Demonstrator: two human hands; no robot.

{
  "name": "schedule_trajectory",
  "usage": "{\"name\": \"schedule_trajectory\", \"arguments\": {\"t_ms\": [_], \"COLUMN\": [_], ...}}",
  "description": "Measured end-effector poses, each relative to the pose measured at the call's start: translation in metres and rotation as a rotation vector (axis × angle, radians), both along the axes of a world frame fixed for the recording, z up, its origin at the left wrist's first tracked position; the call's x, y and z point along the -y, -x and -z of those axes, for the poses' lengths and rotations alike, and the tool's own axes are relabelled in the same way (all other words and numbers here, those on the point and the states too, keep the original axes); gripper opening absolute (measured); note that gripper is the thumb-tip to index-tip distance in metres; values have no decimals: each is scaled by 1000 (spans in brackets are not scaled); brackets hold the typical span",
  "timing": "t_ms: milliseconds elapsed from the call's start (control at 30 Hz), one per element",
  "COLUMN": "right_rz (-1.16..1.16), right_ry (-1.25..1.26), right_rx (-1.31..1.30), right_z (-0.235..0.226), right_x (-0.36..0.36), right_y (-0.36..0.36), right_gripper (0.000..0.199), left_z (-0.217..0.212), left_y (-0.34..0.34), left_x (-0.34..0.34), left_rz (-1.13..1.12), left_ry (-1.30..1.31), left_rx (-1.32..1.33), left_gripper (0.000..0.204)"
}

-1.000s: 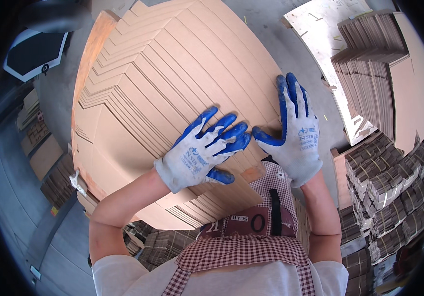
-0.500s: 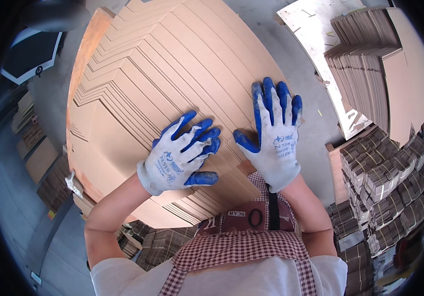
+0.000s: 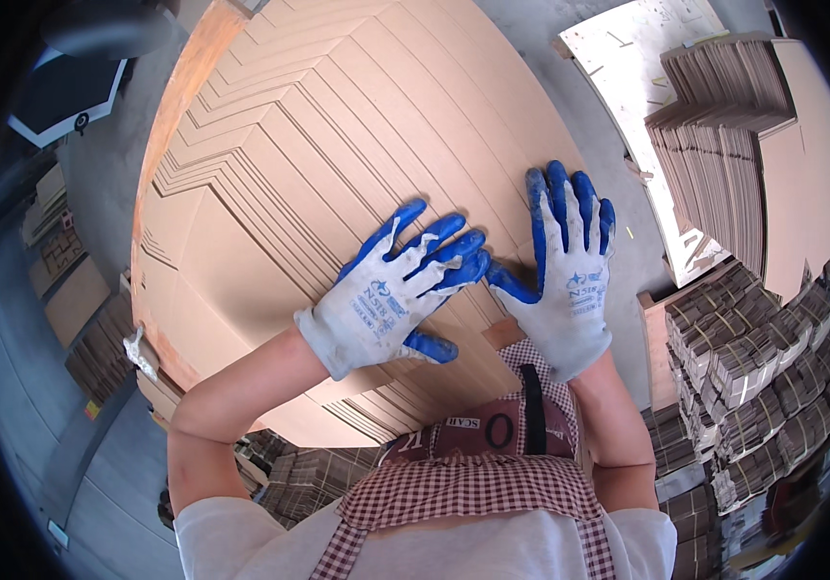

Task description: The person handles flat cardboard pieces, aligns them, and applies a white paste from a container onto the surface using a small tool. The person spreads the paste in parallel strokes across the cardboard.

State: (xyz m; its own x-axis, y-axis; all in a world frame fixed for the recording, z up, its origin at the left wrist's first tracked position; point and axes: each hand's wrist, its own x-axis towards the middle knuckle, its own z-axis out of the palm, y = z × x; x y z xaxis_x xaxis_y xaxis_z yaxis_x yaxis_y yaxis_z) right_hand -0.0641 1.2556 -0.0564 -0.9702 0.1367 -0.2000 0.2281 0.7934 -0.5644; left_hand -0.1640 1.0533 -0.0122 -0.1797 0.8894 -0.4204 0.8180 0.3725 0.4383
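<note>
Brown cardboard sheets [image 3: 405, 126] lie fanned out in overlapping layers on a wooden-edged table [image 3: 175, 101], their folded or cut edges stepping in a row. My left hand [image 3: 398, 290], in a white and blue work glove, rests palm down on the sheets with its fingers stretched forward and slightly apart. To the right, my right hand [image 3: 565, 266], gloved alike, lies flat near the right edge of the sheets, fingers pointing away and thumb out to the left. That thumb is next to the left fingertips; whether they touch I cannot tell. Neither hand grips anything.
A second stack of cardboard [image 3: 715, 164] stands on a pale board [image 3: 642, 87] at the right. Bundles of strapped cardboard [image 3: 753, 358] are piled below it. More flat cardboard [image 3: 77, 300] lies on the left, with a dark screen-like panel [image 3: 62, 92] beyond. My checked apron touches the near side.
Both hands have slid to the right over the sheets, the left one farther, so it is now closer to the right thumb. The view has shifted slightly.
</note>
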Motion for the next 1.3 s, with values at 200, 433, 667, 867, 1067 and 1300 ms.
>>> {"name": "schedule_trajectory", "arguments": {"t_ms": [200,433,667,867,1067,1300], "right_rz": [-10,-10,4,-4,-6,-39], "right_ry": [-6,-2,-5,-3,-33,49], "right_rx": [18,10,12,14,34,19], "right_z": [-2,-1,0,-1,-12,-12], "right_x": [0,2,2,0,3,33], "right_y": [0,0,-1,-1,3,-3], "right_gripper": [97,97,95,94,89,89], "left_z": [-1,4,1,2,3,5], "left_y": [0,-1,-3,-3,-3,-4], "left_x": [5,11,11,11,32,46], "left_rz": [12,27,22,10,4,9], "left_ry": [-2,2,9,-35,-200,-348], "left_rx": [7,-8,2,0,-81,-191], "left_gripper": [101,99,100,96,76,66]}}
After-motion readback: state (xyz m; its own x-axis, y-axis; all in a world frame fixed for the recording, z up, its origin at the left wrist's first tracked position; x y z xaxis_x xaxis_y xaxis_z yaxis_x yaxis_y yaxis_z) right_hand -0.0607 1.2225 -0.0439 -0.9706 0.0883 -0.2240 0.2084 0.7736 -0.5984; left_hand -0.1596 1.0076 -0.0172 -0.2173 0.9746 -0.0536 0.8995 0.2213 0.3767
